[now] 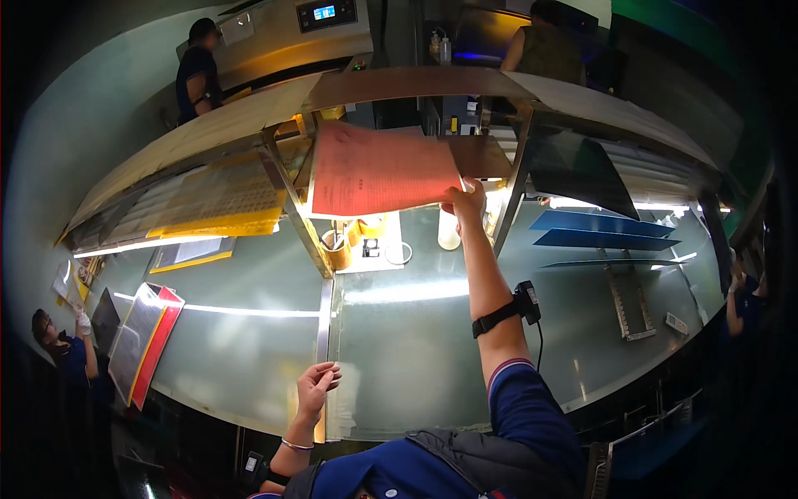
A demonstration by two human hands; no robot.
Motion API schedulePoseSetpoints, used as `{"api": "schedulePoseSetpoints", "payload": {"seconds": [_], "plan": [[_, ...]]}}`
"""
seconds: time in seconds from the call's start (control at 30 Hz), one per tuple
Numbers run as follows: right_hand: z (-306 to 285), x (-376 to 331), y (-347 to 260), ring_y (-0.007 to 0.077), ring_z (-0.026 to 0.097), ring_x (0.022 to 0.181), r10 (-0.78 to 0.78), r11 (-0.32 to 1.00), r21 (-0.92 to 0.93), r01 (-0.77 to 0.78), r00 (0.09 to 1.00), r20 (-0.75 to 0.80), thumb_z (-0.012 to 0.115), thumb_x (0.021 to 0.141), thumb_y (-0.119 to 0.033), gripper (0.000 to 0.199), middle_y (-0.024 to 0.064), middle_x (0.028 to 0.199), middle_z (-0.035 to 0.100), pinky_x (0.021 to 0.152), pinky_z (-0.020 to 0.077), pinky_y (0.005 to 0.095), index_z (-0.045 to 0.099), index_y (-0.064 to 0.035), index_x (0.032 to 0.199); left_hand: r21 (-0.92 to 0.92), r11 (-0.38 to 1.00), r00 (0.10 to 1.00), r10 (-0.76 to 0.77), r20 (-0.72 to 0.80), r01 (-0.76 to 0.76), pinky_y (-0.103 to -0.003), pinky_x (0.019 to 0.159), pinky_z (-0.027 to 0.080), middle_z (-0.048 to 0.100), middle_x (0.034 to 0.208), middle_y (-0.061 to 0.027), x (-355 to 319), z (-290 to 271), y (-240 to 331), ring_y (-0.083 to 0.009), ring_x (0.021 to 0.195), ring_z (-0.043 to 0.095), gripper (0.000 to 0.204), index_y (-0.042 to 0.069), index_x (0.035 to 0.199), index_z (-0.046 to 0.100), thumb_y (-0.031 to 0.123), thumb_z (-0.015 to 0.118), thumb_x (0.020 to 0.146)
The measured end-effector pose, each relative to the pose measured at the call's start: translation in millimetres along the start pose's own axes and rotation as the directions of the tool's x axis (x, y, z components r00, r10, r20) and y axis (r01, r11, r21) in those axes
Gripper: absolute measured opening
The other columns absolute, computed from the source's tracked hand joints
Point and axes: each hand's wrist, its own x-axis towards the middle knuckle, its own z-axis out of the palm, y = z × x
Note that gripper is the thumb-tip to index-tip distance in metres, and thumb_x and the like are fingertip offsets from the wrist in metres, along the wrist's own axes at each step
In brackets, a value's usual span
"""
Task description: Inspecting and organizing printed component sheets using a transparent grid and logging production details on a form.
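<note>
My right hand (pixel 467 201) reaches far ahead with its fingers closed on the lower right corner of a red printed sheet (pixel 378 170). The sheet lies slanted on the shelf level above the grey worktable (pixel 399 341). My left hand (pixel 316 387) hovers over the near part of the table beside the metal divider, its fingers curled together with nothing visible in them. Beneath the sheet stand a brown cylindrical container (pixel 336 248) and a white bottle (pixel 449 229). A white ring (pixel 399 253) lies between them.
Metal posts (pixel 293 200) carry the overhead shelf. Yellow-edged sheets (pixel 220 200) lie on its left part. Red and clear panels (pixel 150 341) lean at the left; blue plates (pixel 607 237) stand at the right by a metal rack (pixel 628 299). Other people (pixel 199 71) work around.
</note>
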Motion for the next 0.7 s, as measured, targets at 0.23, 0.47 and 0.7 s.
{"api": "schedulePoseSetpoints", "payload": {"seconds": [0.23,0.47,0.7], "plan": [[2.9,38.4,-3.4,0.0213,0.067,0.080,-0.140,0.974,0.192,0.119,0.985,0.100,0.062,0.081,-0.006,0.033,0.0168,0.102,0.062,0.061,0.0577,0.0326,0.053,0.0006,0.113,0.023,0.999,0.999,-0.032,0.003,0.032,-0.028,0.075,0.055,0.067,0.103,-0.0124,5.6,0.0,-10.6,-0.0179,0.090,0.066,0.021,-0.002,0.112,0.059,0.008,0.054,0.093],[-53.1,1.0,-5.5,0.0202,0.063,0.098,-0.364,0.908,-0.201,0.368,0.930,0.058,0.068,0.087,-0.032,0.052,0.0144,0.110,0.064,0.086,0.0482,0.0308,0.052,-0.0004,0.125,0.039,0.998,0.998,-0.049,0.025,0.048,-0.029,0.073,0.055,0.067,0.100,-0.0123,10.9,4.4,-12.8,-0.0190,0.086,0.067,0.020,-0.002,0.109,0.059,0.008,0.057,0.091],[-267.6,102.4,-36.6,0.0204,0.054,0.097,0.033,0.815,0.488,0.311,0.817,-0.575,0.072,0.081,-0.020,0.043,0.0106,0.103,0.052,0.085,0.0498,0.0314,0.052,-0.0025,0.114,0.093,0.991,0.991,-0.108,0.083,0.100,-0.029,0.072,0.055,0.067,0.100,-0.0120,24.5,21.8,-20.3,-0.0187,0.086,0.067,0.020,-0.002,0.109,0.060,0.007,0.058,0.091]]}}
